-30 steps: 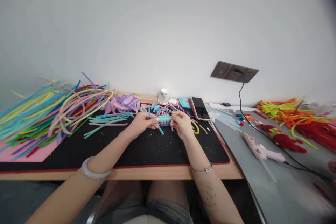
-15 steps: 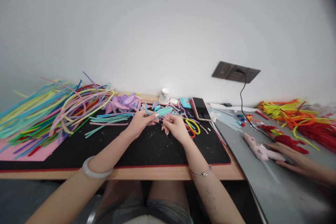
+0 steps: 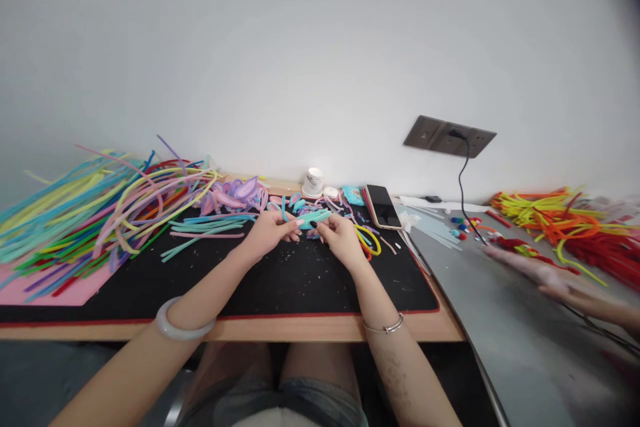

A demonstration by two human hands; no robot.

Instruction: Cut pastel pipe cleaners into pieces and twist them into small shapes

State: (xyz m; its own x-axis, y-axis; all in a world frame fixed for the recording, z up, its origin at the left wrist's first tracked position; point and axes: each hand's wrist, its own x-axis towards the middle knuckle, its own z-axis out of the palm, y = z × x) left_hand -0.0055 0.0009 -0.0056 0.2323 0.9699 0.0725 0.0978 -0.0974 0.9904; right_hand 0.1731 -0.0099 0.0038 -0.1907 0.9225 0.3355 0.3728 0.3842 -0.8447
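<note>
My left hand (image 3: 274, 233) is closed in a pinch on a bundle of bent turquoise pipe cleaners (image 3: 313, 217), above the black mat (image 3: 280, 287). One blue end sticks up by the thumb. My right hand (image 3: 341, 237) meets it from the other side, fingers closed at a small black piece (image 3: 313, 224) that lies against the turquoise strands. Its exact kind is too small to make out. Left of my hands lie cut turquoise pipe cleaners (image 3: 200, 230); a yellow pipe cleaner loop (image 3: 371, 241) is close to my right hand.
Piled pipe cleaners (image 3: 105, 200) cover the left side. A paper cup (image 3: 313, 181) and a phone (image 3: 383, 207) stand along the back. At right, another person's hand (image 3: 575, 297) holds a pink glue gun (image 3: 530, 265), with a cord (image 3: 463, 193) hanging nearby from the socket.
My right hand has shifted slightly up and right, bringing the black piece against the turquoise strands. The other person's hand has picked up the glue gun from the grey table.
</note>
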